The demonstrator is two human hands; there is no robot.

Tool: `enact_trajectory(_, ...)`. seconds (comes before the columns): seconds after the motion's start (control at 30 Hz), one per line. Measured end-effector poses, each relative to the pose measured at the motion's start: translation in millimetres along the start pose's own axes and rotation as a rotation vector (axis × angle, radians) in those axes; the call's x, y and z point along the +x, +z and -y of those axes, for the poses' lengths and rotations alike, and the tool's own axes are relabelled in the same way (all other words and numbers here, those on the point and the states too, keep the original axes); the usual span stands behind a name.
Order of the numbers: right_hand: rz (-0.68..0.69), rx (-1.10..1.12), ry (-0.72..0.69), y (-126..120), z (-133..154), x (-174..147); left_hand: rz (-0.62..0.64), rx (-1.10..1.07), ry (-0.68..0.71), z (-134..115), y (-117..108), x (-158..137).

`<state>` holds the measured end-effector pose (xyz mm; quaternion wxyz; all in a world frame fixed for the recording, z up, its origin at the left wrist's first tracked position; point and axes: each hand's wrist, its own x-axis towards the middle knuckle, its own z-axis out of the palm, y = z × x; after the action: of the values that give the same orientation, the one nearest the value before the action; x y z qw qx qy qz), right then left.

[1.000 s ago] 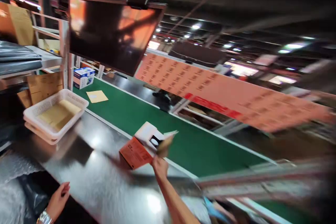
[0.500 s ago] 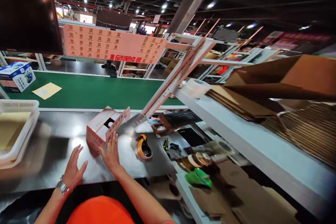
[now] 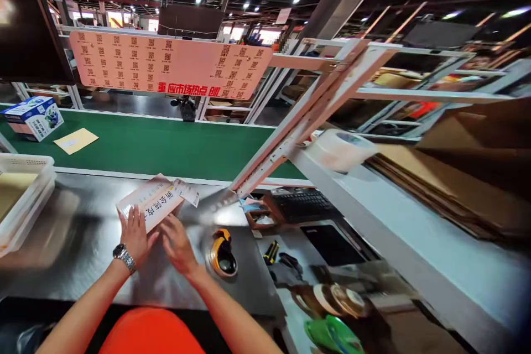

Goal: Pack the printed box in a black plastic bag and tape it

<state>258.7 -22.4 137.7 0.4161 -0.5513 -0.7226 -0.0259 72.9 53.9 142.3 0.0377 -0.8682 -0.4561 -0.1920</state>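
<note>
A pale pink printed carton [image 3: 145, 196] stands on the metal worktop, its lettered top flaps lying down. A white label [image 3: 188, 192] sticks out past its far right corner. My left hand [image 3: 136, 235], with a watch on the wrist, lies on the carton's near left part, fingers stretched and flat. At the carton's near right side is my right hand [image 3: 178, 243], fingers apart and slightly bent, with nothing held in it. Right of that hand, an orange-and-black tape dispenser [image 3: 224, 254] rests on the worktop.
Behind the metal worktop [image 3: 95, 257] runs a green conveyor belt [image 3: 166, 141] with a blue-white box [image 3: 35, 118] and a yellow envelope [image 3: 76, 141]. White baskets [image 3: 27, 199] stand left. A slanted post [image 3: 298, 121] and shelf [image 3: 398, 221] with clear tape roll [image 3: 342, 150] border the right.
The carton's raised flap has come down over the opening. My left hand has moved up onto the carton's top; my right hand has shifted lower beside it. The view has turned slightly.
</note>
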Motion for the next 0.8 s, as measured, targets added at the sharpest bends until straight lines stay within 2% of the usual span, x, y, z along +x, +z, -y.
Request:
enact_trajectory(0.07,-0.129,0.006,0.105,-31,-37,31,0.008,0.061,-0.022,-6,4,-2)
enact_trajectory(0.13,-0.156,-0.007,0.239,-53,-77,70,-0.012,0.089,-0.051,-10,4,-5)
enact_trajectory(0.17,-0.08,-0.014,0.336,-60,-94,91,-0.017,0.095,-0.059,-11,3,-6)
enact_trajectory(0.23,0.176,-0.01,0.546,-68,-120,129,-0.015,0.101,-0.056,-12,1,-9)
enact_trajectory(0.3,0.394,0.028,0.662,-71,-131,161,-0.014,0.099,-0.041,-11,0,-10)
enact_trajectory(0.43,0.526,-0.016,0.611,-74,-124,198,-0.029,0.062,-0.023,-9,2,-12)
enact_trajectory(0.6,0.693,-0.049,0.586,-78,-105,218,-0.048,-0.006,-0.024,-8,6,-11)
enact_trajectory(0.7,0.714,-0.062,0.621,-81,-95,221,-0.045,-0.041,0.008,-1,7,-10)
enact_trajectory(0.8,0.662,-0.117,0.651,-84,-85,216,-0.057,-0.067,0.063,12,7,-8)
